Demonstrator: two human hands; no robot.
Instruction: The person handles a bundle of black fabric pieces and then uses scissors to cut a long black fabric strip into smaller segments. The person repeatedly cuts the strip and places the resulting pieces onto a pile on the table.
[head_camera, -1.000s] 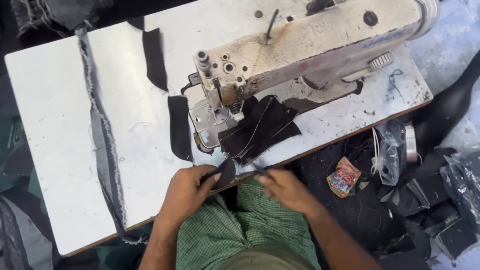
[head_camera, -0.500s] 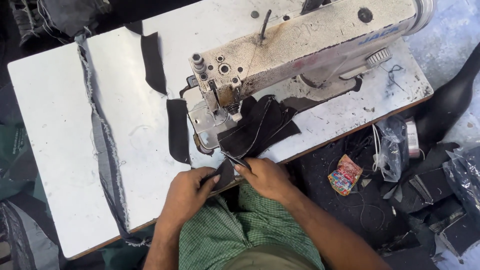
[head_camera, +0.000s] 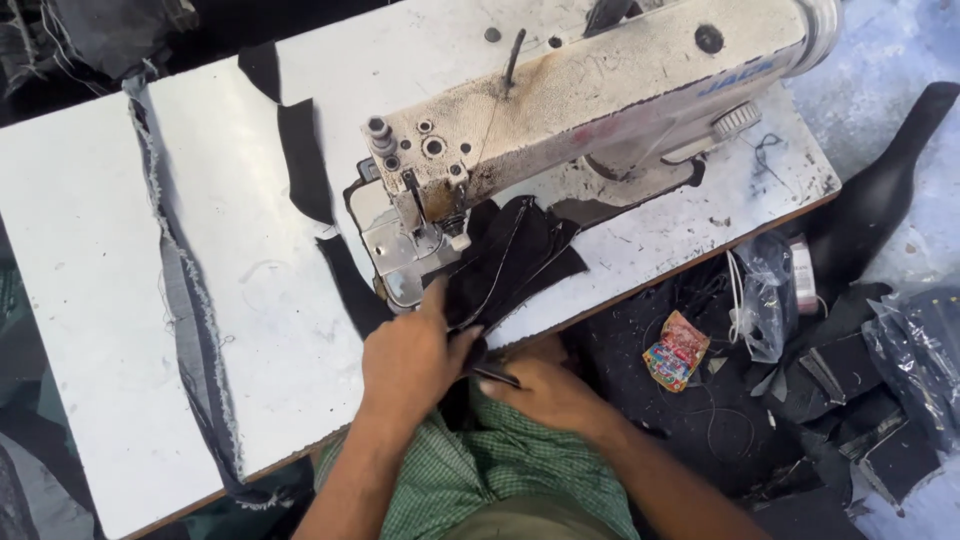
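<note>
At the near edge of the sewing table (head_camera: 90, 300), just below the machine's needle, a stack of black fabric pieces (head_camera: 510, 260) lies fanned out, thin pale threads running across it. The pieces look soft, matte and flat, with cut straight edges, and they overlap loosely so that the near end hangs toward the person's lap. The left hand (head_camera: 410, 360) presses on that near end with the forefinger stretched toward the presser foot (head_camera: 425, 240), apparently to steady the cloth on the metal plate; its fingers lie flat and spread rather than closed around anything. The right hand (head_camera: 545, 390) sits just off the table edge, below the stack, with its fingers curled over a small dark piece (head_camera: 495, 375) of cloth, pinching it lightly against the palm side.

Behind the stack stands the sewing machine (head_camera: 600, 100), a long cream-coloured metal body, stained brown and worn near the needle end, with a ribbed handwheel at the far right. Its shiny steel plate sits flush in the white, scuffed tabletop. Left of the machine lie two narrow black strips (head_camera: 300, 160), and farther toward the left edge a long frayed grey strip (head_camera: 185, 300) runs from the far side down over the near edge, its margins fuzzy with loose threads. Off the table's right corner, on the floor, are crumpled clear plastic bags (head_camera: 765, 290), a small bright wrapper (head_camera: 678, 350) and more dark offcuts. A green checked garment (head_camera: 500, 480) covers the person's lap.
</note>
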